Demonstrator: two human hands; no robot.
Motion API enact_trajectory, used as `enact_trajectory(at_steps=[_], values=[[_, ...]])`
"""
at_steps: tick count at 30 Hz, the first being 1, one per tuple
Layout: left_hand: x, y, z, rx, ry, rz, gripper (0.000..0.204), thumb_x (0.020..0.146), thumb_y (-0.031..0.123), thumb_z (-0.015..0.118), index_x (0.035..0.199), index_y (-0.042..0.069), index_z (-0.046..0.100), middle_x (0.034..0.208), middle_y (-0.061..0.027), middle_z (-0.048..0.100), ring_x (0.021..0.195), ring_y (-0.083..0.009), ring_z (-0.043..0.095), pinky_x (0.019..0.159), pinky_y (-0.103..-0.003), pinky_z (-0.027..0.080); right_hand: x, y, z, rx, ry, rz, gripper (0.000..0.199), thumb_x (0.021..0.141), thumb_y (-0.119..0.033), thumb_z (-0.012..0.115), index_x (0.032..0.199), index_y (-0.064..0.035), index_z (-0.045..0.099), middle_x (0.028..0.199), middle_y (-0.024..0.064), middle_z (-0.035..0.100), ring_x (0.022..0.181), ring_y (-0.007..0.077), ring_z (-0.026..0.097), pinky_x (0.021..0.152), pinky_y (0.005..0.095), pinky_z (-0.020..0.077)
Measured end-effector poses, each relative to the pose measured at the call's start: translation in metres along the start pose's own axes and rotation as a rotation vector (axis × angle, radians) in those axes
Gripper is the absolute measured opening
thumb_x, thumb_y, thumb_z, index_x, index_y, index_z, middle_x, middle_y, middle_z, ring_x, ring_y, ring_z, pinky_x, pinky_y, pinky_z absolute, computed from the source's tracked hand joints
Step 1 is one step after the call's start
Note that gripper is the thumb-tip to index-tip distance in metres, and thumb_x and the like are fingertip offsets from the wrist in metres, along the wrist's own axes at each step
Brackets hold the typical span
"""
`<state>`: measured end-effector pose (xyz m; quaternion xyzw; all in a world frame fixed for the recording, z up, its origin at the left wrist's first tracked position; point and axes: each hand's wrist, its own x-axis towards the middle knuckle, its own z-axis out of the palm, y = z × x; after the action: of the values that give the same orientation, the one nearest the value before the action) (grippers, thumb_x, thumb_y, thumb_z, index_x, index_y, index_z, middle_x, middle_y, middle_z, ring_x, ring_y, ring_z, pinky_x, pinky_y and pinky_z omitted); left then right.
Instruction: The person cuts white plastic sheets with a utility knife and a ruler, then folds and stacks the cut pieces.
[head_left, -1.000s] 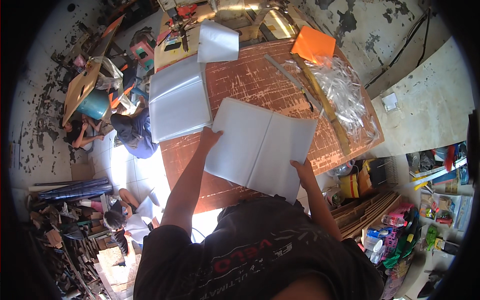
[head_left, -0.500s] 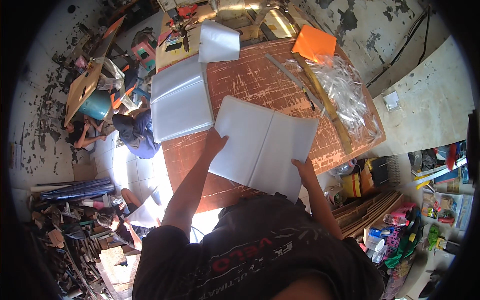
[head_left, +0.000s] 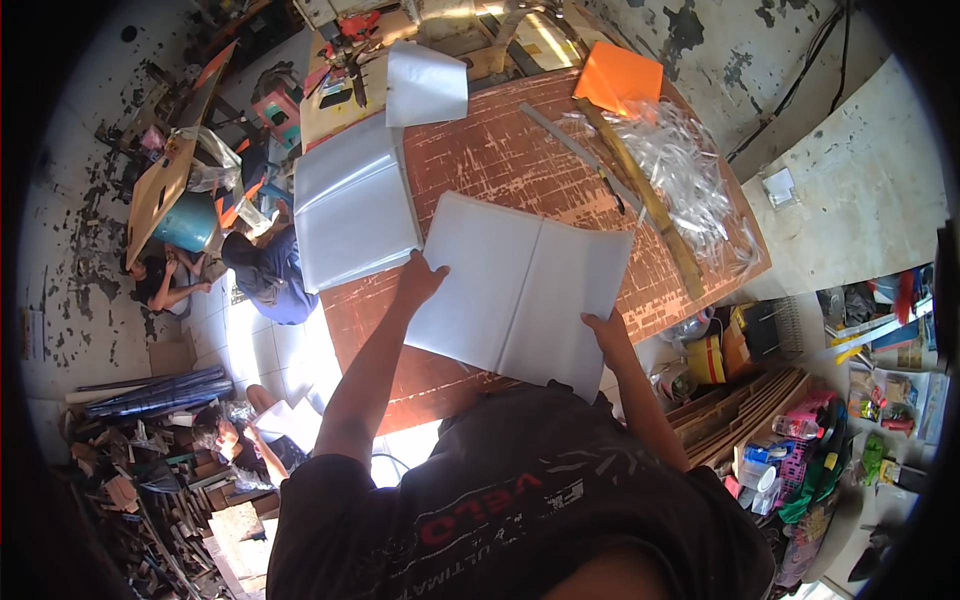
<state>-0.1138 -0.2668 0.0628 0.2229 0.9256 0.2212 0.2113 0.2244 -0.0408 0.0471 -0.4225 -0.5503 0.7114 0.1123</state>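
Observation:
I hold a large white folded sheet (head_left: 520,290), opened like a booklet with a crease down its middle, over the near part of a worn red-brown table (head_left: 500,160). My left hand (head_left: 418,280) grips its left edge and my right hand (head_left: 605,335) grips its lower right edge. A stack of similar white sheets (head_left: 350,205) lies on the table's left side, beyond my left hand. A single white sheet (head_left: 427,85) lies at the far left corner.
An orange sheet (head_left: 617,78), a long wooden strip (head_left: 645,195), a metal ruler (head_left: 570,145) and a heap of clear plastic (head_left: 690,175) lie on the table's right side. People sit on the floor (head_left: 260,275) at left. Cluttered shelves (head_left: 860,400) stand right.
The white folded sheet and both hands have barely shifted. A person on the floor at left has moved slightly.

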Motion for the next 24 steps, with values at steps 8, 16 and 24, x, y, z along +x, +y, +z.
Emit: enact_trajectory(at_steps=[8,16,24], values=[[0.022,-0.009,-0.012,-0.382,-0.147,-0.101,0.077,0.081,0.036,0.083,0.132,-0.011,0.050,0.122,-0.0267,0.065,0.108,-0.0347,0.067,0.093,-0.043,0.053,0.000,0.001,-0.007,0.048,0.000,0.039,0.055,0.089,-0.010,0.065,0.138,0.0075,0.048,0.126,0.0213,0.064,0.113,0.0314,0.064,0.097,0.0421,0.0515],[0.037,-0.043,0.007,-0.183,-0.131,-0.135,0.060,0.083,0.032,0.080,0.128,-0.003,0.061,0.117,-0.0230,0.069,0.107,-0.0343,0.068,0.095,-0.043,0.052,0.000,-0.003,-0.002,0.068,-0.041,0.057,0.053,0.090,-0.013,0.065,0.137,0.0079,0.050,0.125,0.0195,0.064,0.112,0.0299,0.064,0.096,0.0413,0.0514],[0.004,-0.005,0.019,0.112,-0.008,0.147,0.059,0.085,0.031,0.076,0.134,0.005,0.057,0.125,-0.0267,0.061,0.119,-0.0451,0.057,0.103,-0.050,0.046,-0.001,-0.005,-0.001,0.055,-0.023,0.078,0.050,0.090,-0.015,0.065,0.134,0.0078,0.052,0.122,0.0178,0.065,0.110,0.0281,0.065,0.094,0.0403,0.0521]])
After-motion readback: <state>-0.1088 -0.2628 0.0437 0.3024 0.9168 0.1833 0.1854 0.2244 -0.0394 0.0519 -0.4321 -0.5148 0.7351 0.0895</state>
